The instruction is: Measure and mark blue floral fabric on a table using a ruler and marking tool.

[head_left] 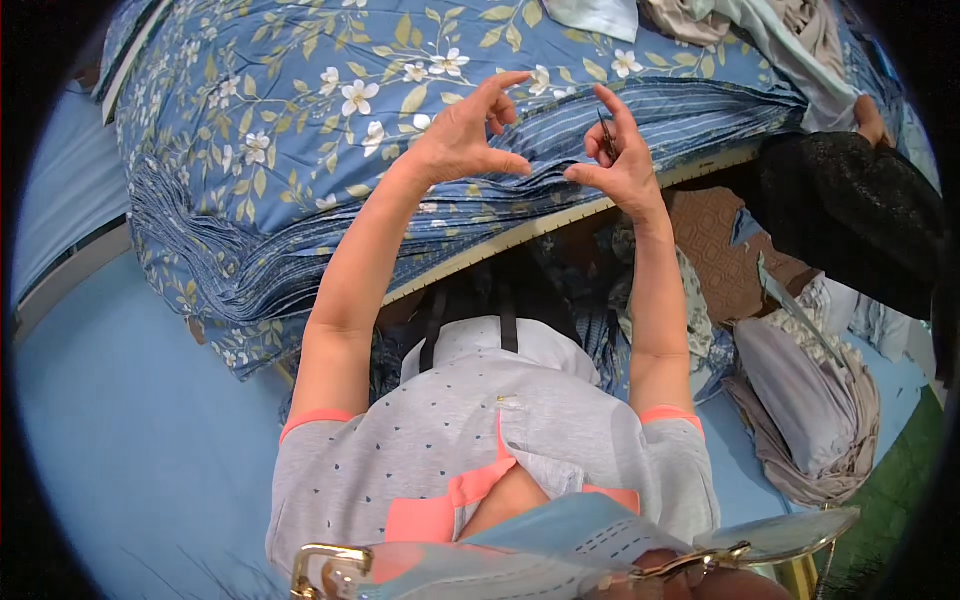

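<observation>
My left hand (468, 132) is raised over a thick pile of blue floral fabric (300, 110), thumb and fingers apart in a C shape, with nothing in it. To its right is my right hand (628, 165), index finger and thumb stretched out. Its other fingers curl around a small dark pair of scissors (607, 138). A gap lies between the two hands. Beneath them run the bunched, layered edges (550, 150) of the fabric, showing striped blue. Whether either hand touches the cloth, I cannot tell.
A pale table edge with tick marks (480, 245) runs before me. At right a person in a black sparkly sleeve (850, 215) has a hand (872, 122) by pale cloth (800, 60). Below lie a grey-beige fabric bundle (805, 400) and brown quilted cloth (705, 235).
</observation>
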A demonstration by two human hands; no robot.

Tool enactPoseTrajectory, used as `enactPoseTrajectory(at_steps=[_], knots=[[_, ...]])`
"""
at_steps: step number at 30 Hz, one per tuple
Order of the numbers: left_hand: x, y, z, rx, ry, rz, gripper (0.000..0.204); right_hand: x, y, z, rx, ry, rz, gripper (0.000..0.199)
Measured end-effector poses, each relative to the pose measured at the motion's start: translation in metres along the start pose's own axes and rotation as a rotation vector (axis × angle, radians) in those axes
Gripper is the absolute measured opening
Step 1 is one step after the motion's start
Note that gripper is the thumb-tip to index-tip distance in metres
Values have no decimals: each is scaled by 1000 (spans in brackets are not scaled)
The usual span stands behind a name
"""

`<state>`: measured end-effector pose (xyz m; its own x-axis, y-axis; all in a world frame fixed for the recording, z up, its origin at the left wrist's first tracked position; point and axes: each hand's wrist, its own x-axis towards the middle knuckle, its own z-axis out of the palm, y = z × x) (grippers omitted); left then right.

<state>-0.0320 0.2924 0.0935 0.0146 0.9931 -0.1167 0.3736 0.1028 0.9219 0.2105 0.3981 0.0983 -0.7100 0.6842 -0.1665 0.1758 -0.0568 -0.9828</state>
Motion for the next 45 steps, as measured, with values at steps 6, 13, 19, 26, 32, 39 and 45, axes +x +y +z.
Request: enactPoseTrajectory(at_steps=[6,13,19,26,32,39,45], knots=[[-2,17,-22,-40,-12,57,113,3,-24,-3,-56,10,-19,118],[-14,36,-39,-32,-24,104,111,-5,-45,2,-111,21,-53,120],[-22,51,-51,-26,-29,98,112,-12,-61,9,-115,35,-43,117],[-25,59,-56,-42,-27,81,111,-18,-70,12,-168,39,-61,117],[-28,51,-55,-56,-50,74,108,-25,-68,18,-171,33,-53,109],[-28,37,-47,-116,-93,35,98,-28,-53,15,-99,67,-5,100],[-9,10,-41,26,69,15,67,-14,-40,-21,-163,185,-159,69]])
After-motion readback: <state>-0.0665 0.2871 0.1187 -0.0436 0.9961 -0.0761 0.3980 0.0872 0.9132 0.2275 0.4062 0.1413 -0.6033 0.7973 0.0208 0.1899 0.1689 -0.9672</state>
